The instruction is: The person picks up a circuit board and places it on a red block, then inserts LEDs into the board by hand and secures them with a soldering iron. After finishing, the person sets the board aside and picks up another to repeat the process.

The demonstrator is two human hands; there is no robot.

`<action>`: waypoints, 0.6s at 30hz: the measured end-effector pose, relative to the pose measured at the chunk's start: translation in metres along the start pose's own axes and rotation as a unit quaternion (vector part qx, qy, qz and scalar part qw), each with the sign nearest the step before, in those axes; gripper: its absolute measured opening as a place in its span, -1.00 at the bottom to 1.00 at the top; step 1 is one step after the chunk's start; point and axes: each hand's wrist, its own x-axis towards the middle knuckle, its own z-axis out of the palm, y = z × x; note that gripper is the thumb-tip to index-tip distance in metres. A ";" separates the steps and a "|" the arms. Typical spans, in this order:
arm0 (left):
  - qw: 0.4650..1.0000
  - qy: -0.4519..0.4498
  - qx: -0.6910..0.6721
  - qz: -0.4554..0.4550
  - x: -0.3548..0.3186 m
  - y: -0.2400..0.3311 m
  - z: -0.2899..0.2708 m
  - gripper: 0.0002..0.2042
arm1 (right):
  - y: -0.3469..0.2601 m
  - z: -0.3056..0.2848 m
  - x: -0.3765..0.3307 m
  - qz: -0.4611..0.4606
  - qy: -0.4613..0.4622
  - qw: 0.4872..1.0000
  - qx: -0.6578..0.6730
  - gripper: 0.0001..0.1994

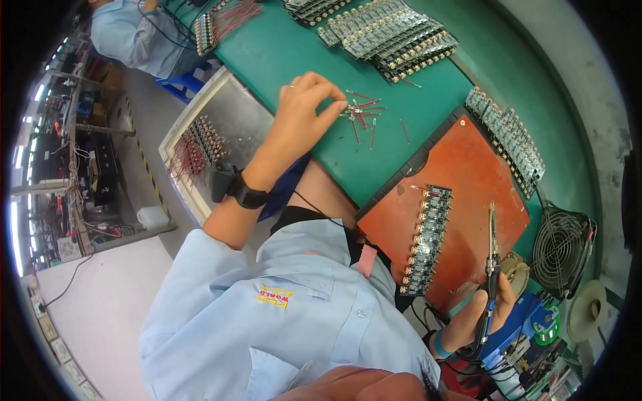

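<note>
My left hand reaches over the green table, its thumb and forefinger pinched at the left edge of a small heap of short red wires with silvery ends. What lies between the fingertips is too small to make out. In my right hand is a soldering iron with a dark handle, its metal tip pointing away over the reddish-brown board. Left of the iron, a strip of small circuit boards lies lengthwise on that board, round metal connectors along its left side. One red wire sits at the strip's far end.
Stacked circuit-board strips stand at the far side, with another row along the right. A fan and a solder spool are at the right. A tray at the left holds wired boards. Another person sits at far left.
</note>
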 end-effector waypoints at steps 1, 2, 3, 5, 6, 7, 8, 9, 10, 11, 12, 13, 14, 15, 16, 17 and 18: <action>1.000 -0.008 0.003 0.014 0.001 -0.002 0.000 -0.91 | 0.000 0.001 0.000 -0.002 0.002 1.000 0.000 -0.56; 0.999 -0.016 0.005 0.028 0.002 -0.003 0.000 -0.91 | -0.001 0.002 -0.001 0.004 -0.007 1.000 0.009 -0.56; 0.999 -0.024 0.007 0.041 0.004 -0.004 0.000 -0.91 | -0.001 0.003 -0.001 0.009 -0.014 1.000 0.018 -0.56; 0.998 -0.032 0.009 0.057 0.008 -0.003 0.004 -0.91 | -0.003 0.006 -0.003 0.016 -0.017 1.000 0.020 -0.56; 0.997 -0.039 0.014 0.070 0.011 -0.002 0.008 -0.91 | -0.005 0.010 -0.004 0.012 -0.012 1.000 0.024 -0.56; 0.995 -0.047 0.016 0.082 0.012 0.003 0.015 -0.91 | -0.006 0.011 -0.003 0.009 -0.009 1.000 0.024 -0.56; 0.995 -0.049 0.005 0.084 0.012 0.003 0.018 -0.91 | -0.007 0.011 -0.003 0.005 -0.004 1.000 0.024 -0.56; 0.995 -0.056 0.019 0.084 0.012 -0.001 0.016 -0.92 | -0.007 0.010 -0.003 0.006 0.000 1.000 0.014 -0.56; 0.994 -0.061 0.032 0.085 0.012 -0.006 0.013 -0.92 | -0.007 0.010 -0.002 0.001 -0.007 1.000 0.015 -0.56; 0.993 -0.067 0.045 0.085 0.012 -0.006 0.013 -0.92 | -0.006 0.009 -0.001 -0.004 -0.015 1.000 0.017 -0.55; 0.993 -0.071 0.036 0.089 0.014 0.000 0.012 -0.92 | -0.005 0.009 -0.001 -0.007 -0.022 1.000 0.020 -0.55; 0.996 -0.051 -0.023 0.075 0.016 0.008 0.008 -0.93 | -0.005 0.008 -0.001 -0.004 -0.017 1.000 0.013 -0.55; 0.994 -0.030 -0.081 0.060 0.018 0.018 0.002 -0.93 | -0.004 0.007 -0.001 -0.004 -0.010 1.000 0.026 -0.54; 0.990 -0.012 -0.137 0.044 0.018 0.027 -0.004 -0.94 | -0.003 0.007 -0.002 -0.003 -0.001 0.999 0.042 -0.52; 0.989 -0.018 -0.140 0.046 0.015 0.038 -0.008 -0.94 | -0.002 0.008 -0.004 -0.001 0.007 0.998 0.058 -0.51; 0.977 -0.026 -0.208 0.023 0.011 0.051 -0.011 -0.93 | -0.001 0.009 -0.004 0.003 0.010 0.998 0.055 -0.51; 0.961 -0.033 -0.276 0.000 0.006 0.067 -0.014 -0.92 | -0.002 0.010 -0.002 0.006 0.006 0.997 0.078 -0.49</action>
